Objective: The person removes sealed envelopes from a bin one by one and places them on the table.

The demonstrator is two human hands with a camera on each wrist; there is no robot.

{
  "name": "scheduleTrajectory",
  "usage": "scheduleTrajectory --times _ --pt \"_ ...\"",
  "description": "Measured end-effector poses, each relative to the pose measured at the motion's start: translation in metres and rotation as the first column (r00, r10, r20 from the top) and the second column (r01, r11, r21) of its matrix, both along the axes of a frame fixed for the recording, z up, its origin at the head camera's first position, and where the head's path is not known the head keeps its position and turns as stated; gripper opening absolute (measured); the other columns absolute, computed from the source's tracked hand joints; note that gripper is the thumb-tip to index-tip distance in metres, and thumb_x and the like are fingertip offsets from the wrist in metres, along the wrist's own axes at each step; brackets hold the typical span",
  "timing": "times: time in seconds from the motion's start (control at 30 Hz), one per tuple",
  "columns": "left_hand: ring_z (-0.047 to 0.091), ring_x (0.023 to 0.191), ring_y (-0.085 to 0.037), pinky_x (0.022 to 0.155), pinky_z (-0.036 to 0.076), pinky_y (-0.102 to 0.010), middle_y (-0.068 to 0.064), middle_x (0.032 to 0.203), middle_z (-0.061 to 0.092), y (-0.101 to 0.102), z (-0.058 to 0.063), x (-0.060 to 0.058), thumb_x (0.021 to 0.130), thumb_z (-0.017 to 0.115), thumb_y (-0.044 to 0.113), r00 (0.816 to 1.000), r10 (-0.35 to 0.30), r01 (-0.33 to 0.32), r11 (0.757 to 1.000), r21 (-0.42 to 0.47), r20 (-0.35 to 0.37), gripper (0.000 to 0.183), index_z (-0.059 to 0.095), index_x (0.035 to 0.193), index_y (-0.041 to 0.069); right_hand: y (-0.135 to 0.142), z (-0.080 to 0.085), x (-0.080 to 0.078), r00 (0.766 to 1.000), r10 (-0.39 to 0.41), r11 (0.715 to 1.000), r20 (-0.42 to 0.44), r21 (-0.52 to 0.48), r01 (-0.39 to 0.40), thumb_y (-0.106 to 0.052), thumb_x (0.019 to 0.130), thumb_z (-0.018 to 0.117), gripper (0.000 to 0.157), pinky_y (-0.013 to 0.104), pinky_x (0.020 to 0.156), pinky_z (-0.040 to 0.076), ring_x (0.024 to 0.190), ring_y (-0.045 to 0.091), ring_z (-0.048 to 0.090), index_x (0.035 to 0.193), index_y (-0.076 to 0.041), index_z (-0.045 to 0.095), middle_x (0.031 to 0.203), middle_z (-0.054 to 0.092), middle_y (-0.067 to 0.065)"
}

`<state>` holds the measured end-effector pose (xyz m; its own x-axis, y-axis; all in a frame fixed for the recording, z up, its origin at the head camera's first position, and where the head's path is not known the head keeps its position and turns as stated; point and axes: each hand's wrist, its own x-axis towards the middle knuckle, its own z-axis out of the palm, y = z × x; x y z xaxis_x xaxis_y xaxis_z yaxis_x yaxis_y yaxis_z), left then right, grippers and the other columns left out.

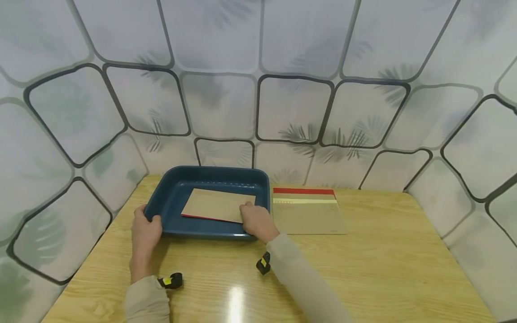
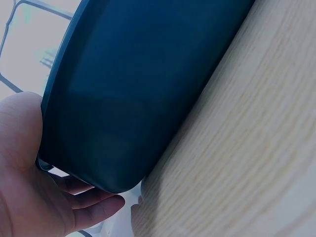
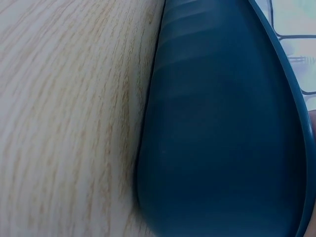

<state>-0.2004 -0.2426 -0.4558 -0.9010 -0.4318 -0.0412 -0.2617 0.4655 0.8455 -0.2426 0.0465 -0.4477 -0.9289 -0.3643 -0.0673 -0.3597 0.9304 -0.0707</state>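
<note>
A dark blue tray [image 1: 226, 174] with raised sides sits at the back left of the wooden table. At its left front corner my left hand [image 1: 146, 229] grips the rim, thumb over the edge and fingers round the outer side, as the left wrist view also shows beside the tray wall [image 2: 128, 89]. Inside the tray lies a tan envelope [image 1: 218, 204] with a red edge showing beneath it. My right hand [image 1: 258, 220] reaches over the front right rim and pinches the envelope's right end. The right wrist view mostly holds the tray's outer wall [image 3: 222, 118], with that hand barely at the border.
Right of the tray, a fanned stack of envelopes lies on the table [image 1: 383, 269]: a tan one [image 1: 308, 220] in front, with yellow, tan and red [image 1: 304, 191] edges behind. A patterned curtain [image 1: 226, 36] surrounds the table's back and sides.
</note>
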Motion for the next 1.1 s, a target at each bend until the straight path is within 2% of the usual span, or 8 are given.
scheduleTrajectory --times 0.27,0.4,0.8,1.1 --pt "0.031 0.138 -0.051 0.112 0.026 -0.063 -0.036 0.153 0.028 0.0009 0.0015 0.0005 0.097 0.036 0.014 1.0 -0.001 0.001 1.0 0.019 0.009 0.063 0.017 0.155 -0.004 0.0007 -0.0009 -0.0012 0.999 0.015 1.0 -0.046 0.004 -0.015 -0.008 0.092 0.063 0.01 0.035 0.064 0.054 0.07 0.018 0.061 0.098 -0.01 0.07 0.09 0.066 0.006" --pt "0.033 0.137 -0.051 0.111 0.027 -0.062 -0.036 0.151 0.031 -0.0004 -0.0003 0.0009 0.097 0.037 0.014 1.0 0.007 -0.007 1.0 0.01 -0.002 0.062 0.019 0.154 -0.004 0.0001 0.0002 0.0005 0.999 0.024 1.0 -0.045 0.015 -0.024 -0.008 0.093 0.062 0.01 0.034 0.063 0.054 0.068 0.017 0.06 0.098 -0.01 0.07 0.09 0.066 0.005" --pt "0.032 0.139 -0.051 0.112 0.027 -0.062 -0.036 0.151 0.03 0.0005 0.0009 0.0024 0.097 0.037 0.013 1.0 -0.005 0.005 1.0 0.021 0.002 0.062 0.019 0.154 -0.004 -0.0007 -0.0019 0.0006 0.999 0.004 1.0 -0.037 0.018 -0.004 -0.012 0.099 0.054 0.017 0.036 0.065 0.056 0.074 0.021 0.065 0.101 -0.01 0.071 0.09 0.066 0.007" --pt "0.035 0.136 -0.052 0.11 0.029 -0.062 -0.038 0.147 0.034 0.0005 0.0016 0.0026 0.097 0.039 0.013 1.0 -0.005 0.005 1.0 0.003 -0.016 0.061 0.021 0.152 -0.005 -0.001 0.0014 0.0033 0.995 0.052 0.999 -0.084 0.013 -0.051 -0.009 0.096 0.058 0.017 0.035 0.066 0.055 0.075 0.018 0.065 0.088 -0.011 0.072 0.086 0.068 0.004"
